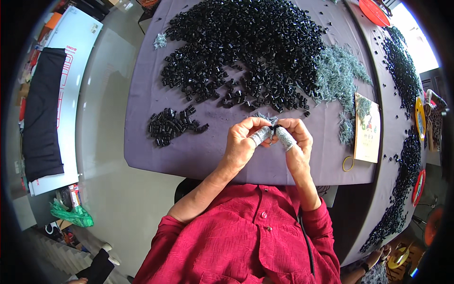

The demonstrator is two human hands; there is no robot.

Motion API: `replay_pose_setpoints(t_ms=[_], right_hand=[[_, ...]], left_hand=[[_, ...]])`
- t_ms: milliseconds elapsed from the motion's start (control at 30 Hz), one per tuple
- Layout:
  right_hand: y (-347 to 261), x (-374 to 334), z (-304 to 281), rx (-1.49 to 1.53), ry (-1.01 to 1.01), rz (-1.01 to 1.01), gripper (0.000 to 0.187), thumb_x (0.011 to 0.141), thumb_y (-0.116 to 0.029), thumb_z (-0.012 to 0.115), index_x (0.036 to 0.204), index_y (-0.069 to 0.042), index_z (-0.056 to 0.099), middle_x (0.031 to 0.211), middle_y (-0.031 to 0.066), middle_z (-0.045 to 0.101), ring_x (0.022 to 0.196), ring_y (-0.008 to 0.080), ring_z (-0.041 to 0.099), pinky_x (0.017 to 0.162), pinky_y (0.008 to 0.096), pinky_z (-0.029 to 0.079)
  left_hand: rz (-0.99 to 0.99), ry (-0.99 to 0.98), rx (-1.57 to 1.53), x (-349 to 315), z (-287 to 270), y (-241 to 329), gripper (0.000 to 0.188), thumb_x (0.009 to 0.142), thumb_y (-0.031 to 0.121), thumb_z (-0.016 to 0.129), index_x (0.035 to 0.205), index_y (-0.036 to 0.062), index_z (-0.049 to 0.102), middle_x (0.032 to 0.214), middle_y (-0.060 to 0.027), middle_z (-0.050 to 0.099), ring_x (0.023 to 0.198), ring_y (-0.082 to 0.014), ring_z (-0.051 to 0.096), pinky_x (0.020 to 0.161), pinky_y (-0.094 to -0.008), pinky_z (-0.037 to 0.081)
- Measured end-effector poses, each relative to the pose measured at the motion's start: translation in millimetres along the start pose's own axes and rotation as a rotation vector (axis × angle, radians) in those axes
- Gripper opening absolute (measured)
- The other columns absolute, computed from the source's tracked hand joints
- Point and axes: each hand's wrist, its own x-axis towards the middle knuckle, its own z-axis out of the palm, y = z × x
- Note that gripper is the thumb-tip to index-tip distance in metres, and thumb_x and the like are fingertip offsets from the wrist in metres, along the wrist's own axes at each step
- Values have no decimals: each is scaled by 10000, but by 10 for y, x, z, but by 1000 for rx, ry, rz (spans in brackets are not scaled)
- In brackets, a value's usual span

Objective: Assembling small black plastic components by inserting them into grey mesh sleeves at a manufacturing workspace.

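Observation:
My left hand [240, 144] and my right hand [299, 154] meet over the near part of the table, fingertips pinched together. Between them sits a small black plastic piece [276, 127], partly hidden by the fingers. Both thumbs wear speckled grey finger sleeves. Just beyond the fingertips lies a little heap of clear, thin pins [266, 116]. To the left is a small pile of black tube-like pieces [171, 126]. A far larger heap of the same black pieces [250, 42] spreads across the back, with many clear pins [336, 71] at its right edge.
A booklet [368, 135] and a yellow ring [348, 164] lie at the right of the purple-grey table cover [213, 163]. On the adjoining table are more black pieces [404, 175] and a red basket [374, 12]. Dark cloth [45, 113] covers a white box at left.

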Motion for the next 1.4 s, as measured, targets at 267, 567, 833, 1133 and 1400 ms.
replay_pose_setpoints(t_ms=[267, 567, 833, 1133, 1400], right_hand=[[44, -36, -6, 142, 20, -12, 133, 867, 27, 558, 1000, 26, 550, 868, 56, 605, 730, 111, 593, 689, 256, 500], [0, -44, -1, -42, 6, -88, 181, 839, 84, 574, 1013, 38, 577, 896, 45, 619, 778, 86, 593, 708, 223, 493], [93, -46, -61, -134, -65, -135, 308, 763, 211, 525, 1000, 29, 598, 933, 67, 622, 821, 113, 622, 738, 235, 507], [204, -161, -60, -520, -77, -238, 299, 692, 150, 615, 945, -8, 622, 904, 123, 650, 830, 202, 650, 734, 275, 514], [186, -289, 16, -818, -159, -278, 315, 646, 108, 602, 934, -21, 597, 843, 127, 633, 744, 269, 644, 683, 313, 515]], left_hand=[[-1, -5, 82, -31, -4, 27, 141, 871, -7, 528, 980, -8, 617, 829, -68, 657, 704, -107, 628, 610, -231, 526], [10, -17, 63, -28, 31, 16, 191, 863, -57, 486, 996, -19, 619, 834, -78, 659, 708, -117, 631, 613, -231, 524], [12, -7, 124, -35, -18, -32, 161, 859, -43, 541, 984, -17, 640, 845, -62, 663, 717, -103, 627, 624, -227, 522], [17, 52, 299, -189, -51, -80, 179, 863, -64, 532, 993, -25, 649, 849, -61, 676, 719, -109, 636, 624, -237, 524], [-61, 89, 482, -350, -101, -199, 159, 861, 43, 592, 1000, -10, 647, 835, -48, 666, 752, -78, 597, 660, -244, 489]])
